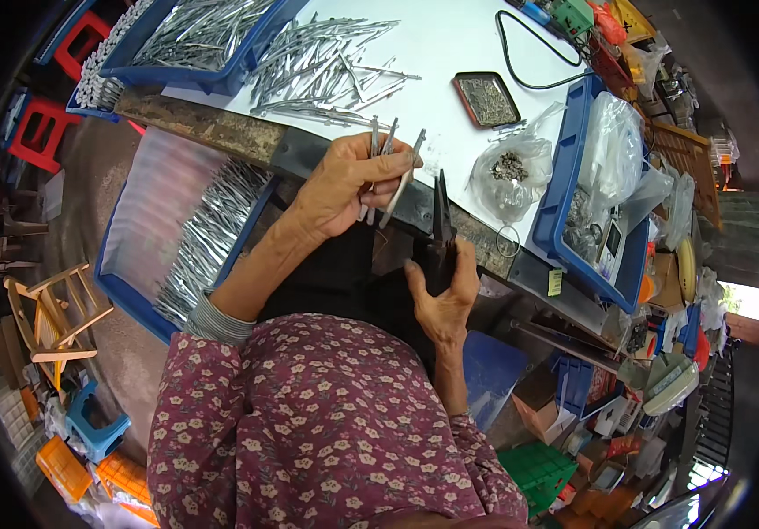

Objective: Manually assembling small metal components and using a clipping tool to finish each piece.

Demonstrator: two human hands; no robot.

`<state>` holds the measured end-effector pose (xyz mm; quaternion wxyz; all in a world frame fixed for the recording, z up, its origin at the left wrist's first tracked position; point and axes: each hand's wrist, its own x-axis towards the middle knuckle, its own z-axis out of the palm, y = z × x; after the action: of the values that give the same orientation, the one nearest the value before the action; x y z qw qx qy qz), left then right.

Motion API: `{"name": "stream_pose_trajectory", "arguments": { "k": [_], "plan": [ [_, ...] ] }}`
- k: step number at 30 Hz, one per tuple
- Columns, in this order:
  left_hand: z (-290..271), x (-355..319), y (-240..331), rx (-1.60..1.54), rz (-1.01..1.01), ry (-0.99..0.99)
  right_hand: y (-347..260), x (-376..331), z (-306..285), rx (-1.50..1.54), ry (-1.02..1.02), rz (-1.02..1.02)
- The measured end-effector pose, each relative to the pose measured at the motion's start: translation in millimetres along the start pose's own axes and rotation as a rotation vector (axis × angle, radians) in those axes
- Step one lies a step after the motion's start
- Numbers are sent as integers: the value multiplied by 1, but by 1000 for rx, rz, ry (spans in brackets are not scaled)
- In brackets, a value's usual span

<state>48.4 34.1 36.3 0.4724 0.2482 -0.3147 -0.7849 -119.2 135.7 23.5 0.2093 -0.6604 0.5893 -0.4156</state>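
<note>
Over the front edge of the white-topped table [432,53], my left hand [331,189] pinches three slim silvery metal strips [376,139], fanned apart and pointing up past the fingertips. Close on its right, my right hand [445,309] is wrapped round a black tool [442,212] with long narrow pointed jaws, like long-nose pliers. The jaws point away from me, apart from the strips. A loose pile of similar metal strips [335,75] lies on the table beyond my left hand. A clear plastic bag [510,181] of small dark metal bits sits right of the tool.
A blue crate [220,81] full of strips stands at the table's far left. Another blue crate [132,304] of strips sits below the table edge. On the right are a small dark tray [465,79] of tiny parts, a black cable [512,66] and a blue bin [564,167].
</note>
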Motion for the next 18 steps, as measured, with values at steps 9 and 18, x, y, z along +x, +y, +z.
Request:
{"name": "stream_pose_trajectory", "arguments": {
  "k": [9, 18],
  "plan": [
    [-1, -9, -15, -289, -122, 10, 7, 0, 8, -265, 99, -175],
    [9, -14, -25, -167, 8, 58, 7, -6, 10, -81, 1, -3]
  ]
}}
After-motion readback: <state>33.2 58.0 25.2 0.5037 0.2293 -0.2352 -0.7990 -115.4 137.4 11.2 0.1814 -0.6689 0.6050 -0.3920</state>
